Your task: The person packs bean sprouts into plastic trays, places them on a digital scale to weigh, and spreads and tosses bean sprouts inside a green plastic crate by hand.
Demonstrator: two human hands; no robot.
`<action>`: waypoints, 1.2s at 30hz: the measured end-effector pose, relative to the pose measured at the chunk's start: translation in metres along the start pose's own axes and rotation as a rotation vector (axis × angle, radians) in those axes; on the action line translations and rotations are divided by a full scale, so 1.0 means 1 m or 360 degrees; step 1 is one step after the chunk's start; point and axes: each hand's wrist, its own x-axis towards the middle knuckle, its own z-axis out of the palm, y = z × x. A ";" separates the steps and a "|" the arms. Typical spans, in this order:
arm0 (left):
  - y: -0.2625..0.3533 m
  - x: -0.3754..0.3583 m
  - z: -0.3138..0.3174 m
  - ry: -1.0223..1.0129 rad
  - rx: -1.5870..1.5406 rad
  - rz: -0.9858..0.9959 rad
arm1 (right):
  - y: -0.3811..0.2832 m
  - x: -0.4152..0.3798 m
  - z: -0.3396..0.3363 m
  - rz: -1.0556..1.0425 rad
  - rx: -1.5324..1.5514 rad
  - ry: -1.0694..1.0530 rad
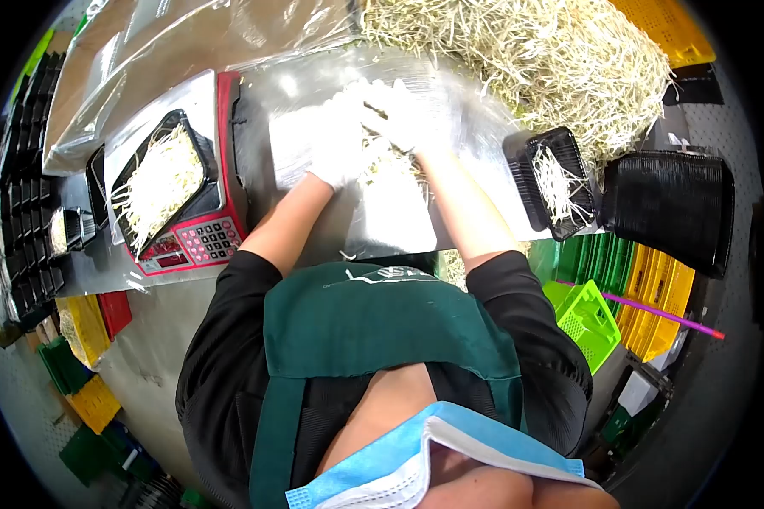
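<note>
White gloves cover both my hands, and glare washes out much of their detail. My left hand (pixel 335 140) and my right hand (pixel 405 119) are close together over the steel table, fingers curled in around a bunch of bean sprouts (pixel 382 159). Some of these sprouts trail below the hands onto the table. To the left, a black tray heaped with sprouts (pixel 163 182) sits tilted on a red scale (pixel 208 240). Right of my hands stands another black tray (pixel 554 140) with a smaller portion of sprouts (pixel 558 188) in it.
A large pile of bean sprouts (pixel 535 59) covers the back right of the steel table (pixel 301 239). Stacked black trays (pixel 671 204) stand at the right edge, more (pixel 30 195) at far left. A green basket (pixel 587 327) and yellow crates (pixel 656 297) are below right.
</note>
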 end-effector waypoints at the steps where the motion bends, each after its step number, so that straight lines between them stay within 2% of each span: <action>1: 0.002 -0.004 0.012 0.0016 -0.0249 0.0180 | 0.002 -0.001 0.004 0.0042 -0.0070 -0.0241; 2: 0.009 -0.017 0.016 -0.0223 -0.0318 0.0088 | 0.002 -0.016 -0.004 0.0079 -0.0078 -0.0232; 4: 0.024 -0.054 0.040 -0.0670 -0.0487 0.0171 | -0.014 -0.069 -0.032 0.0383 0.0331 -0.0194; 6: 0.083 -0.064 0.026 -0.1044 -0.1000 0.0201 | -0.007 -0.139 -0.049 0.0500 0.0070 -0.0105; 7: 0.128 -0.054 -0.006 -0.1224 -0.1415 0.0053 | -0.012 -0.180 -0.061 0.0707 0.0154 0.0050; 9: 0.170 -0.055 0.022 -0.1804 -0.0870 0.0403 | -0.019 -0.257 -0.106 0.1315 0.0542 -0.0076; 10: 0.181 -0.058 0.026 -0.1783 -0.0877 0.0433 | -0.019 -0.299 -0.122 0.1149 0.0523 0.0135; 11: 0.190 -0.063 0.027 -0.1787 -0.1127 0.0646 | -0.038 -0.326 -0.141 0.1390 0.0604 0.0260; 12: 0.197 -0.070 0.029 -0.1789 -0.1373 0.0865 | -0.044 -0.344 -0.164 0.1711 0.0011 -0.0311; 13: 0.199 -0.078 0.036 -0.1377 -0.1127 0.1122 | -0.038 -0.378 -0.169 0.1775 0.0296 -0.0037; 15: 0.189 -0.051 0.013 -0.1428 -0.1222 0.1058 | -0.052 -0.372 -0.179 0.1662 0.0360 0.0777; 16: 0.177 -0.051 0.018 -0.1065 -0.1243 0.1007 | -0.069 -0.343 -0.192 0.1391 0.0034 0.0816; 18: 0.164 -0.023 -0.039 -0.1129 -0.0998 0.0809 | -0.069 -0.281 -0.193 0.0945 -0.0555 0.0847; 19: 0.144 -0.029 -0.024 -0.1082 -0.1037 0.0577 | -0.060 -0.256 -0.189 0.0759 -0.0819 0.0840; 20: 0.124 -0.036 -0.010 -0.1022 -0.1088 0.0344 | -0.043 -0.235 -0.178 0.0707 -0.0900 0.0889; 21: 0.113 -0.041 -0.005 -0.1025 -0.1083 0.0362 | -0.023 -0.225 -0.162 0.0657 -0.0979 0.0935; 23: 0.091 -0.051 -0.006 -0.0625 -0.1054 0.0319 | 0.014 -0.232 -0.143 0.1260 -0.0853 0.0302; 24: 0.079 -0.056 -0.002 -0.0543 -0.1149 0.0244 | 0.028 -0.247 -0.132 0.1110 -0.1045 0.0484; 25: 0.069 -0.063 -0.003 -0.0459 -0.1248 0.0159 | 0.021 -0.255 -0.136 0.0939 -0.0987 0.0655; 27: 0.056 -0.067 -0.021 -0.0443 -0.1422 0.0060 | -0.013 -0.255 -0.145 0.0816 -0.0839 0.0701; 29: 0.037 -0.084 -0.012 -0.0267 -0.1796 -0.0401 | -0.048 -0.236 -0.148 0.0691 -0.0857 0.0488; 30: 0.026 -0.089 -0.005 -0.0291 -0.1927 -0.0434 | -0.046 -0.224 -0.136 0.0420 -0.0797 0.0494; 31: 0.023 -0.085 -0.012 -0.0297 -0.1917 -0.0424 | -0.061 -0.200 -0.129 0.0312 -0.0656 0.0439; 33: 0.023 -0.076 -0.029 -0.0456 -0.2313 -0.0851 | -0.069 -0.163 -0.096 0.0317 -0.0526 -0.0041; 34: 0.014 -0.076 -0.030 -0.0479 -0.2149 -0.0945 | -0.080 -0.143 -0.086 0.0317 -0.0546 -0.0146; 35: 0.010 -0.078 -0.037 -0.0431 -0.1960 -0.0920 | -0.083 -0.129 -0.076 0.0177 -0.0473 0.0079; 36: 0.004 -0.080 -0.040 -0.0421 -0.1960 -0.0961 | -0.084 -0.119 -0.075 0.0201 -0.0439 0.0035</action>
